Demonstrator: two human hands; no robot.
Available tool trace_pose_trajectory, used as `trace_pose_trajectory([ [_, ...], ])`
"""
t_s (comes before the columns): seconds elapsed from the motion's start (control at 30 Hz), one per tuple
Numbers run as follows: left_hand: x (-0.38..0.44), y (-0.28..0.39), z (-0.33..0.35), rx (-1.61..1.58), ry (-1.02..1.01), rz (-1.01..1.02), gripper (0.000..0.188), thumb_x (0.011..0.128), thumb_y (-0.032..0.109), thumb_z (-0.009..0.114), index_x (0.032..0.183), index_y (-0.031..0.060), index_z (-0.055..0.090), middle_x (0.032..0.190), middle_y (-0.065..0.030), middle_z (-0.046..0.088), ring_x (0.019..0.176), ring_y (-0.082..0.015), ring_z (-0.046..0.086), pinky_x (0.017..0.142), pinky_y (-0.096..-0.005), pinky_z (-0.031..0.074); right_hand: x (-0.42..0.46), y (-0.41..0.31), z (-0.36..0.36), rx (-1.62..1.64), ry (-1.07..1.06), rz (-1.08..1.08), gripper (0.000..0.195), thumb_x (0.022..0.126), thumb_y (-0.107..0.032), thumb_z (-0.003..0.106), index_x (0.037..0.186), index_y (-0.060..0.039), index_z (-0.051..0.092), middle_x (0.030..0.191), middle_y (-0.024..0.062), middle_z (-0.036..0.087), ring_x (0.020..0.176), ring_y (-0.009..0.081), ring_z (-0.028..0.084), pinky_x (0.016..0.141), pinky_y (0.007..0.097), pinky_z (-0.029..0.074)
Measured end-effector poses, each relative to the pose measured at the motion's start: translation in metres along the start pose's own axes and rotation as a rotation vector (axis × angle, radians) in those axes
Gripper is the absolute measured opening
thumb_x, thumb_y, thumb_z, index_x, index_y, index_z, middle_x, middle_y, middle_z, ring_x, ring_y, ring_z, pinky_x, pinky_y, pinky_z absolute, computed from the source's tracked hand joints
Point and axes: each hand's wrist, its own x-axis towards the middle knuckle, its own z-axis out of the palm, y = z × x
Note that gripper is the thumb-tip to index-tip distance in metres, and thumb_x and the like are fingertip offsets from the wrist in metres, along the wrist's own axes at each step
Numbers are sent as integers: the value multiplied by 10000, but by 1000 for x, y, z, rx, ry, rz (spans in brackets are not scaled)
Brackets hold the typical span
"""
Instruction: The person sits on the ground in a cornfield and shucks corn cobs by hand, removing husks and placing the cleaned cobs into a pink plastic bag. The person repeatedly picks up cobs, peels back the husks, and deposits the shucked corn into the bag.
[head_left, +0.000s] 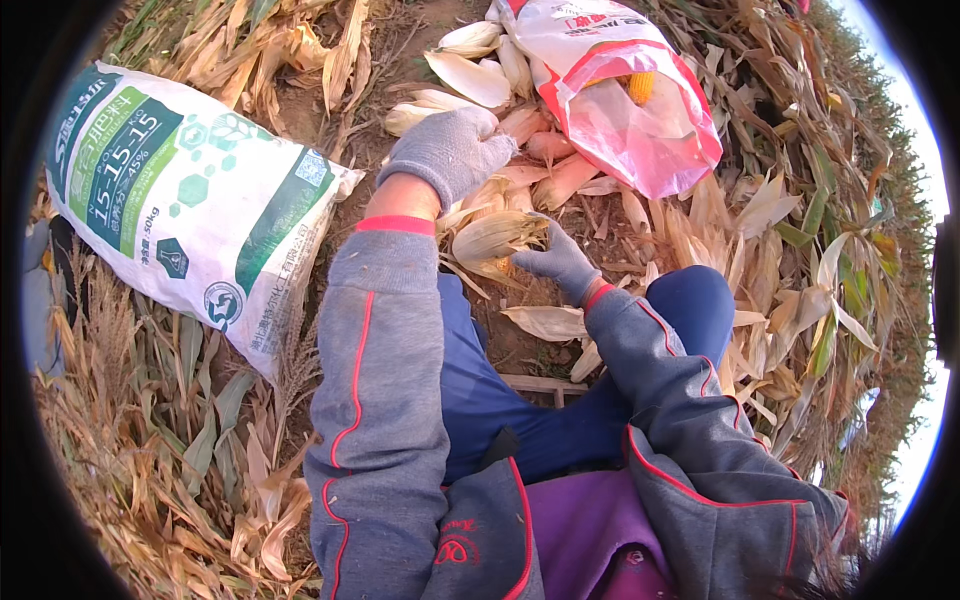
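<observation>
My left hand (450, 150), in a grey knit glove, is closed above the husked corn ears, near the sack; whether anything is inside its fingers is hidden. My right hand (561, 261), gloved alike, has its fingers at the dry-husked end of a corn ear (495, 238), where some yellow kernels show. Several ears in pale husks (472, 79) lie on the soil beyond my left hand. To their right a white and red woven plastic sack (600, 45) lies with its mouth towards me, and a bare yellow corn cob (641, 87) shows in it.
A full-looking white and green fertilizer sack (202, 187) lies at the left. Dry corn stalks and leaves (780, 247) cover the ground at the right, with more at the lower left (187, 465). Part of a wooden frame (544, 384) shows between my legs.
</observation>
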Motion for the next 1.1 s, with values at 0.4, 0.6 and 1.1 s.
trace_pose_trajectory([
  [0.4,10,1,11,20,-64,-72,376,830,390,586,902,33,677,883,-209,647,829,-343,633,750,-398,489,50,10,6,-497,464,-174,328,844,-351,618,820,-25,636,828,176,598,798,336,607,710,405,464],
  [0.6,18,7,27,133,-309,-180,533,776,505,611,1036,42,661,1031,-206,656,980,-357,624,850,-408,485,58,6,2,-378,563,-106,287,832,-297,624,760,-19,637,727,167,603,704,329,607,658,394,463],
  [1.1,26,44,33,-243,147,-70,423,844,505,568,982,114,649,934,-161,675,914,-351,639,777,-440,498,38,-145,-15,61,522,-418,253,846,-161,651,652,-15,581,559,-5,475,534,53,422,484,256,352],
])
